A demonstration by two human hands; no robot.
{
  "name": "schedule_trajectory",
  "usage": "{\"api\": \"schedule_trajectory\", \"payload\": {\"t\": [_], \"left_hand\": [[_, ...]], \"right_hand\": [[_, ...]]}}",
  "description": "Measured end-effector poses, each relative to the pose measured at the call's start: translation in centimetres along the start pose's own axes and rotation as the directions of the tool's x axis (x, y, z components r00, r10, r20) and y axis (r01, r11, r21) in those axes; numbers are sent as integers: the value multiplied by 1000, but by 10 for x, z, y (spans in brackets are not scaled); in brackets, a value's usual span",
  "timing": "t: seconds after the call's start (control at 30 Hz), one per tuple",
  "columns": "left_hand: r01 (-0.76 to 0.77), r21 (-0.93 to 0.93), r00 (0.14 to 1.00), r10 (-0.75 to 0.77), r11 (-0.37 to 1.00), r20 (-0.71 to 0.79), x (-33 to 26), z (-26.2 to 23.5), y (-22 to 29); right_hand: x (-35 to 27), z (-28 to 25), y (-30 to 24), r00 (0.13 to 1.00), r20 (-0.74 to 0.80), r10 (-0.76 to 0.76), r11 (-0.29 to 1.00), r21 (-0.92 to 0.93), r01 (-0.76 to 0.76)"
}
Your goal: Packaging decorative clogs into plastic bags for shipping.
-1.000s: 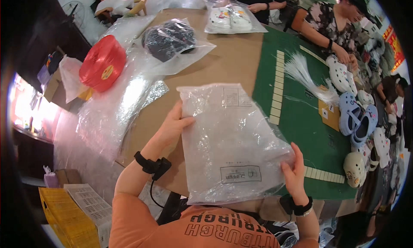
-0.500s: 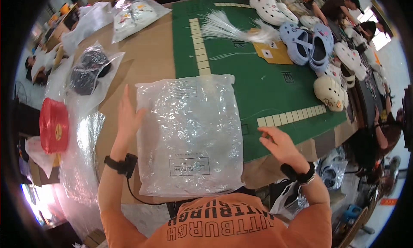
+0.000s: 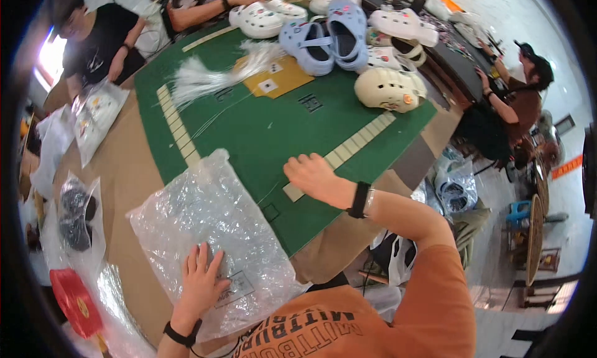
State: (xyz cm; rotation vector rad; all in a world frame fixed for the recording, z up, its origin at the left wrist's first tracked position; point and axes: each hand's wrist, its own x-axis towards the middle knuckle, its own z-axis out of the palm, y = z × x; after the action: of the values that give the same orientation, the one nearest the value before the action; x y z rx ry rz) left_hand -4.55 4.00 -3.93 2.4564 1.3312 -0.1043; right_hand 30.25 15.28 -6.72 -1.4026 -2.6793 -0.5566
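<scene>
My left hand (image 3: 204,276) lies with spread fingers on a clear plastic bag (image 3: 205,218). The bag is flat, wrinkled and shiny, with a printed box near its lower end. It rests partly on brown board and partly on the green mat (image 3: 261,125). My right hand (image 3: 318,179) is over the mat beside a row of cream tiles (image 3: 364,140), to the right of the bag. Its fingers are curled and close together; whatever is under them is hidden.
Blue clogs (image 3: 326,41), white clogs (image 3: 267,19) and a cream clog (image 3: 390,89) crowd the mat's far right. White strands (image 3: 205,78) lie across the mat. A red roll (image 3: 76,303) and bagged dark shoes (image 3: 76,212) are at left. Other people work around the table.
My view has turned right. The bag now lies slanted at lower left. My left hand has come onto it from beside it, and my right hand has moved forward over the mat, fingers curling.
</scene>
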Motion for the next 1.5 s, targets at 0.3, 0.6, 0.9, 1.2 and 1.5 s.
{"api": "schedule_trajectory", "payload": {"t": [0.3,0.6,0.9,1.2,1.5], "left_hand": [[60,96,997,-55,994,-51,1,14,6],[70,29,997,-69,997,-35,-2,21,-5],[87,-93,995,-90,992,-34,-11,24,-7],[80,-90,996,-76,993,41,-6,29,-13],[44,-85,980,-59,995,-188,-3,40,-11]], "right_hand": [[42,13,60,964,251,85,901,395,-183],[153,8,130,968,47,248,830,504,-237],[214,113,129,987,94,131,926,345,-156],[262,28,158,887,376,270,925,155,-347],[386,13,111,985,-91,149,951,286,-118]]}}
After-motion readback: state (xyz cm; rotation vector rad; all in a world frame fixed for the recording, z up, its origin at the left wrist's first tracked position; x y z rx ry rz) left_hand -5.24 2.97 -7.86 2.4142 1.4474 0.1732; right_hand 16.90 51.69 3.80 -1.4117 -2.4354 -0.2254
